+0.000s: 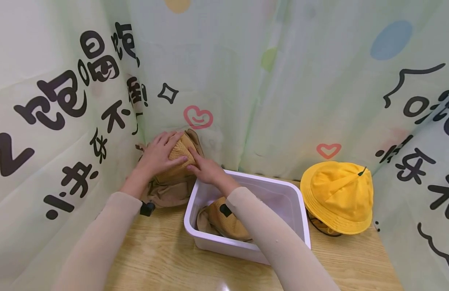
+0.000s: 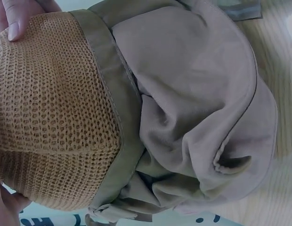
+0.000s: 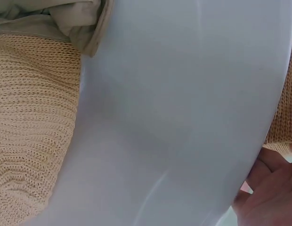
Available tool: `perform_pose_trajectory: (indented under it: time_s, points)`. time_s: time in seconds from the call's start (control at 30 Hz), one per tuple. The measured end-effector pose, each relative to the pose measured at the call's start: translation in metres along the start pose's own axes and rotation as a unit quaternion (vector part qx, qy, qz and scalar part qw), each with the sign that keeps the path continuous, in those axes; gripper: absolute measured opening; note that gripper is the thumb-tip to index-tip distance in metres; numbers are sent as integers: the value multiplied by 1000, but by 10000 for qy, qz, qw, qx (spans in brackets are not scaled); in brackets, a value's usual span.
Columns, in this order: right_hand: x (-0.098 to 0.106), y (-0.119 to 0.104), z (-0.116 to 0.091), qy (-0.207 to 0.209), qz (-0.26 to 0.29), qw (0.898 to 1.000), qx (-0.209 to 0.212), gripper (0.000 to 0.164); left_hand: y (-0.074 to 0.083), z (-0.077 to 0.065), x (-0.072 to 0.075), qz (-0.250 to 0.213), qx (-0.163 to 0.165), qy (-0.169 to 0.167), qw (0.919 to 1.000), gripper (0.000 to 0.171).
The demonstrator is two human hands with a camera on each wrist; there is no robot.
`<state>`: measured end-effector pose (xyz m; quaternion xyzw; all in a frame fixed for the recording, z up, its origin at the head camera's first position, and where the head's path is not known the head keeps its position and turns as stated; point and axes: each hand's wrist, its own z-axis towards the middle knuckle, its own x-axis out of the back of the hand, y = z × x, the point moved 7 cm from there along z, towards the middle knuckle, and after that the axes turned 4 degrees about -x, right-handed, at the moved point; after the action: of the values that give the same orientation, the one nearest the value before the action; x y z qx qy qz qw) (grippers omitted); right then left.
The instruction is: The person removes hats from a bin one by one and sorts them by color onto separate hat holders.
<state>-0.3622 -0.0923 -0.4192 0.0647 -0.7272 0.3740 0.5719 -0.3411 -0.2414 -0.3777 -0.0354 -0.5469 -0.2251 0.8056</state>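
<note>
The tan hat (image 1: 175, 174) was directly beneath and between both hands, at the far left of the surface (image 1: 162, 238), against or close to the curtain (image 1: 228, 81). Its long axis ran from the knit crown (image 2: 56, 103) at the back to the cloth flap (image 2: 183, 70), which spread towards the person.

The left hand (image 1: 157, 157) lay over the crown's left side, fingers extended, thumb stretched out to the right. The right hand (image 1: 206, 167) came in from the right, index finger straight and thumb apart from it, both at the crown; its other fingers were hidden, so whether it pinched the knit could not be told. Neither hand was clearly nearer.

Just right of the hat stood the white bin (image 1: 280, 202); whether flap and rim touched was unclear. The right forearm (image 1: 272, 234) crossed above the bin, so its left wall was the likeliest thing to catch that arm. A second hat (image 1: 215, 216) lay inside, partly under the forearm. Beyond the bin's right end, well apart from both hands, sat the yellow hat (image 1: 335, 198).
</note>
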Motion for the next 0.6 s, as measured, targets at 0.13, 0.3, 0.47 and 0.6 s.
perform_pose_trajectory:
  time_s: [0.13, 0.3, 0.47, 0.6]
  points:
    - [0, 2, 2, -82, 6, 10000, -15, 78, -2, 0, -3, 13, 24, 79, 10000, 84]
    - [9, -6, 4, 346, 331, 9982, 347, 102, -6, -3, 2, -198, 143, 221, 9995, 94]
    - [20, -24, 11, 737, 467, 9920, 911, 118, -14, -8, 1, -422, 352, 99, 9984, 106]
    - [16, -28, 19, 570, 477, 9927, 945, 125, -14, -8, -1, -554, 381, -4, 9977, 109]
